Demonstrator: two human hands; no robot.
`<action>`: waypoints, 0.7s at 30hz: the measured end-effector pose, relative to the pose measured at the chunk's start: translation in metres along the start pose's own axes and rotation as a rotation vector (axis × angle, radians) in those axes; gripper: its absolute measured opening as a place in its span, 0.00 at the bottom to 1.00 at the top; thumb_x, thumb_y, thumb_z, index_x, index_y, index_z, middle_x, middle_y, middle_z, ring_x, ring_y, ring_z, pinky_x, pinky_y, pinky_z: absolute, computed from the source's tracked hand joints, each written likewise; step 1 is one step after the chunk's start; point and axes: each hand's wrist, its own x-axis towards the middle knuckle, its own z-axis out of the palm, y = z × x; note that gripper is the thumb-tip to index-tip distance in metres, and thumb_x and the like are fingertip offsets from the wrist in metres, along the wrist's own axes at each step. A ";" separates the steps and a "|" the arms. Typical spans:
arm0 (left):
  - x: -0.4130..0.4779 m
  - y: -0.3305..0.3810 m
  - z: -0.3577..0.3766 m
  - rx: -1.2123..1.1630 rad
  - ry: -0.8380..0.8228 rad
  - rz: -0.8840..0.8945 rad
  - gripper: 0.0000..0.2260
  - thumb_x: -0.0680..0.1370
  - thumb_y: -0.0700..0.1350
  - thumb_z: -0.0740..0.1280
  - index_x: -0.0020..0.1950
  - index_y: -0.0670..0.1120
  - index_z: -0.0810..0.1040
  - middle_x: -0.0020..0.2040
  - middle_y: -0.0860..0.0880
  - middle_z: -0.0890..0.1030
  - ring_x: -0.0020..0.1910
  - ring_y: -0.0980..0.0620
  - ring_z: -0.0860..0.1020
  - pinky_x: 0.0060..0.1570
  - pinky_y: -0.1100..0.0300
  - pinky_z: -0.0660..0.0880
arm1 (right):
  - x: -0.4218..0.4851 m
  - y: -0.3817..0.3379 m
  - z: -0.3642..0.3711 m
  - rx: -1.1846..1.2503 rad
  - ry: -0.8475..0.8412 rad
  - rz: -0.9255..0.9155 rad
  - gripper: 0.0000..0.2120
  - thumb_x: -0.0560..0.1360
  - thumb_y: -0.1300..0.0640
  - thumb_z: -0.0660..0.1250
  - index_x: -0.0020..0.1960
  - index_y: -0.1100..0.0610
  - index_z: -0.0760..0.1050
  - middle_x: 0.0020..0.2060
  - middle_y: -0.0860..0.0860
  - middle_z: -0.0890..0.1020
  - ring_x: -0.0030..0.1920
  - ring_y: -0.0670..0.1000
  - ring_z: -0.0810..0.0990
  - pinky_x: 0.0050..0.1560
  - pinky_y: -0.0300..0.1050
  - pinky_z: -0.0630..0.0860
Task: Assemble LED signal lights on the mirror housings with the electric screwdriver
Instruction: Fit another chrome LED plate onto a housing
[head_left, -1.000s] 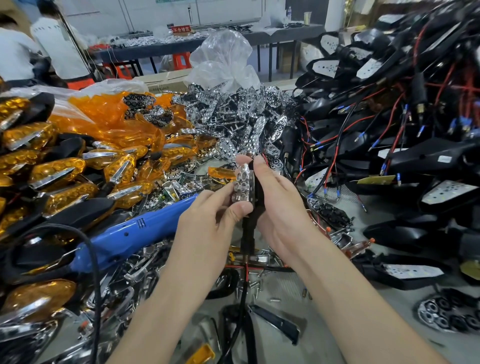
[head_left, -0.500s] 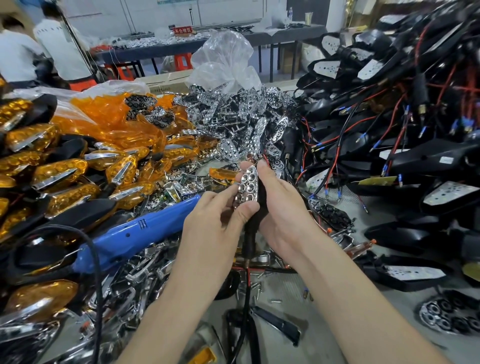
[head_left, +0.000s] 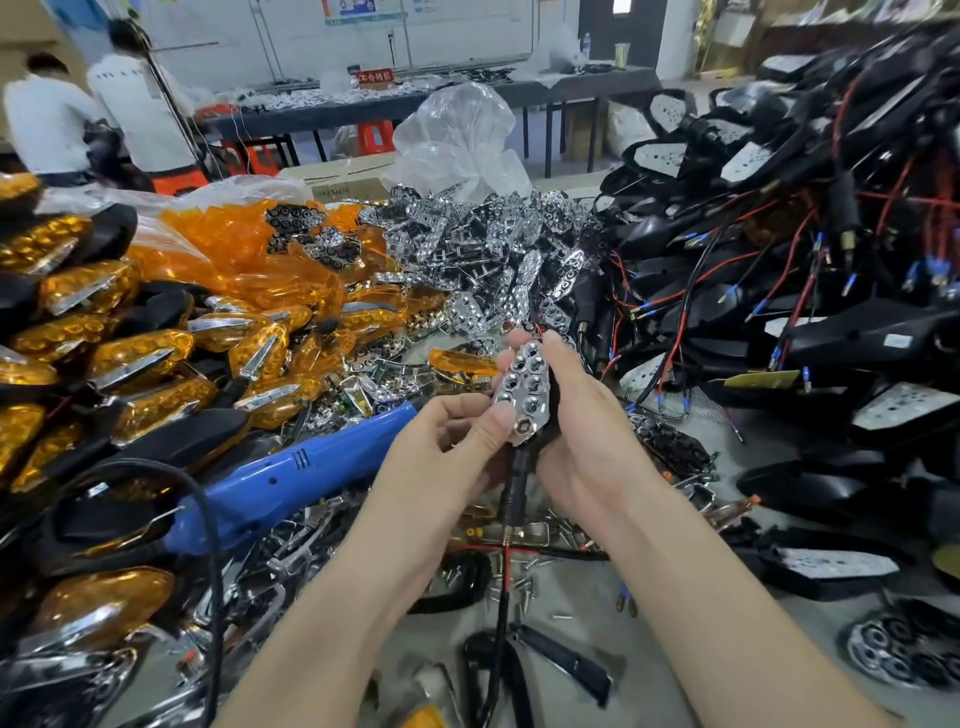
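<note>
Both hands meet at the centre of the bench. My right hand (head_left: 587, 441) grips a black mirror housing (head_left: 551, 410) from the right side; its stem and wires hang down below. A chrome LED reflector (head_left: 522, 389) with several round cups sits on the housing's face. My left hand (head_left: 447, 447) pinches the reflector's lower left edge with thumb and fingers. The blue electric screwdriver (head_left: 291, 478) lies on the bench to the left, untouched, its black cord looping toward me.
Finished amber signal lights (head_left: 135, 358) are stacked at left, amber lenses (head_left: 249, 260) and a heap of chrome reflectors (head_left: 483, 249) behind. Black housings with red and black wires (head_left: 779, 291) pile up at right. Loose screws (head_left: 524, 577) lie below my hands. Two people stand far left.
The reflector has turned so its cupped face points toward me and sits lower on the housing. Both hands stayed in about the same place.
</note>
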 end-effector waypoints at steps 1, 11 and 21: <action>0.001 0.001 0.000 -0.063 -0.023 -0.048 0.20 0.65 0.56 0.75 0.52 0.46 0.81 0.47 0.46 0.85 0.46 0.49 0.83 0.50 0.49 0.82 | 0.000 0.000 0.001 0.026 0.000 0.008 0.16 0.85 0.49 0.59 0.51 0.56 0.82 0.38 0.49 0.85 0.35 0.45 0.81 0.38 0.39 0.81; 0.006 -0.006 0.002 0.025 -0.058 -0.054 0.25 0.68 0.60 0.73 0.55 0.44 0.76 0.48 0.42 0.85 0.45 0.45 0.84 0.49 0.38 0.81 | 0.004 0.005 -0.002 0.145 0.071 0.045 0.16 0.85 0.49 0.60 0.50 0.57 0.83 0.38 0.51 0.84 0.37 0.48 0.84 0.40 0.43 0.83; 0.005 -0.012 0.006 0.195 -0.069 0.030 0.14 0.77 0.58 0.68 0.54 0.49 0.75 0.43 0.50 0.82 0.32 0.57 0.79 0.32 0.60 0.78 | 0.006 0.006 -0.003 0.125 0.113 0.020 0.11 0.82 0.54 0.63 0.46 0.55 0.83 0.36 0.50 0.82 0.33 0.48 0.81 0.36 0.41 0.81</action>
